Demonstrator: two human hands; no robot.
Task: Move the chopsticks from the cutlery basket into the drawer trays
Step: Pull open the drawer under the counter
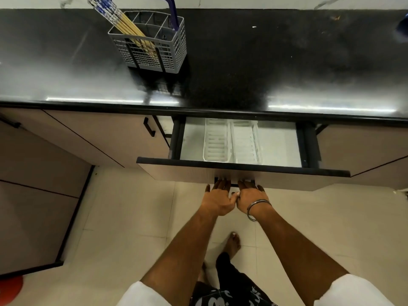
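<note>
A bundle of chopsticks (123, 24) with blue-patterned tops leans to the left in the front-left cell of the grey cutlery basket (170, 56), which stands on the black counter. Below the counter a drawer (242, 171) is pulled open. Two white trays (215, 142) lie side by side inside it, and nothing shows in them. My left hand (217, 198) and my right hand (251, 197) sit side by side at the drawer's black handle (234, 185), fingers hooked over the bar with their tips hidden behind it. My right wrist carries a metal bangle.
The black counter (265, 62) runs the full width, with a dark blue object at its far right edge. Closed cabinet doors (92, 138) flank the drawer. The basket has a blue handle (173, 12). My feet stand on the pale tiled floor below the drawer front.
</note>
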